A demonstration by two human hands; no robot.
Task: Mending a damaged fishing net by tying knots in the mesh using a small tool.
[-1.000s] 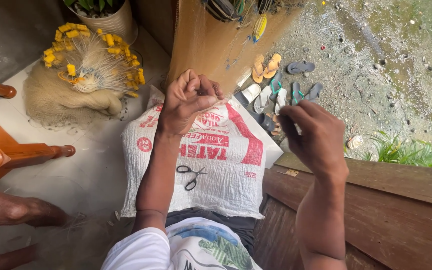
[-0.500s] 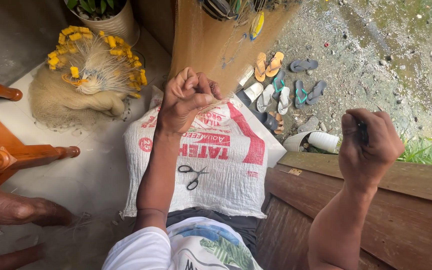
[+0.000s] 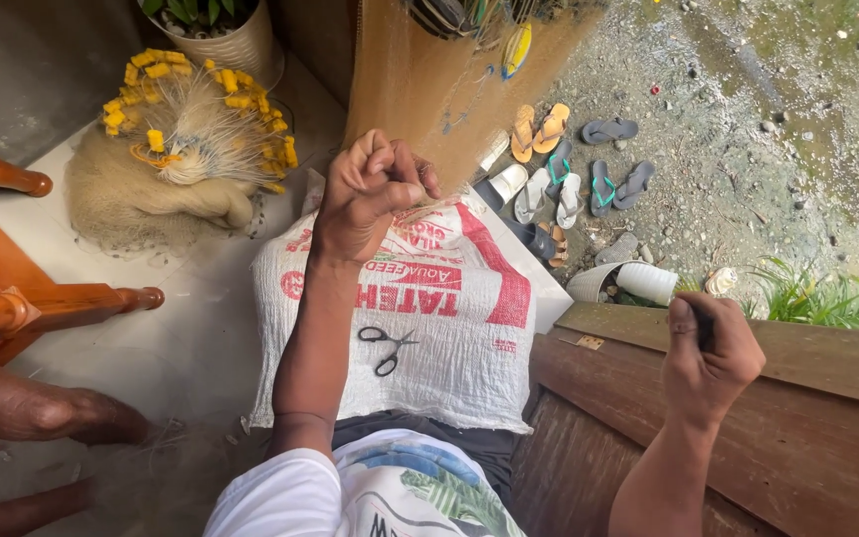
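A fine, tan fishing net (image 3: 429, 89) hangs as a sheer sheet in front of the person, pinched at its lower part in the raised left hand (image 3: 370, 194). The right hand (image 3: 708, 358), held out to the side, is closed around a small dark tool (image 3: 703, 323).

The right hand (image 3: 710, 358) has pulled out rightward and lower.

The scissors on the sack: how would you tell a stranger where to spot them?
Start at the big white woven sack with red print, spread across the person's lap. Just right of the left forearm, on the sack's lower middle, lie the scissors, small, with black handles and slightly parted blades. They are the only dark tool on the sack; neither the left hand nor the right hand touches them.
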